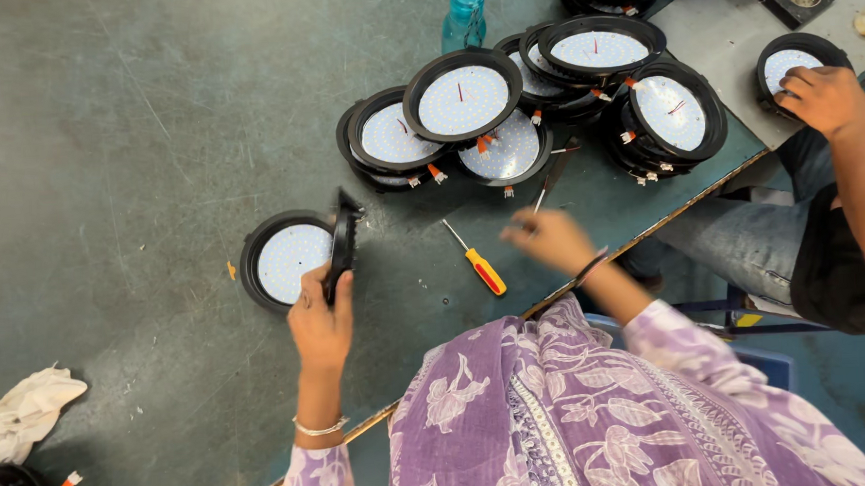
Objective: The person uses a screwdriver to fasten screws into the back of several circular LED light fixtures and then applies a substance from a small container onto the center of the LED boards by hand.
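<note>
Black round lamp ring point(340, 245) — held on edge, upright, just beside 1 flat LED lamp point(285, 260) — white disc, black rim

A worn, scratched dark green workbench point(135, 120) carries a round black LED downlight point(283, 259) lying face up near the middle, a yellow-handled screwdriver point(476, 261) to its right, a heap of like downlights point(534, 112) farther off, a blue plastic bottle point(464, 13) at the far edge, and a crumpled white rag point(24, 411) near left

Bare table point(135, 120) leftward; stacked lamps point(543, 102) (tightly heaped) block ahead.
</note>
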